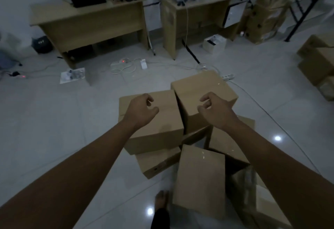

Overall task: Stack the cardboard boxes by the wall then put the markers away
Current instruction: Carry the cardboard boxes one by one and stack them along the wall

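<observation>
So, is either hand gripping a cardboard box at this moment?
No, the left hand and right hand hover loosely curled above the cardboard boxes, holding nothing.

I am holding my left hand [141, 109] and right hand [216, 110] loosely curled and empty above the heap of cardboard boxes [189, 133], and that heap is filling the floor right before my foot [161, 199]. Left of the heap, bare tiles [63, 129] are lying open as far as the left desk [90, 20]. Beyond the heap, cables and a power strip [228, 77] are trailing across the way to the right desk [195, 11]. Right of the heap, a white cord [282, 125] is crossing the tiles, and more boxes [318, 60] are standing well apart at the far right edge.
</observation>
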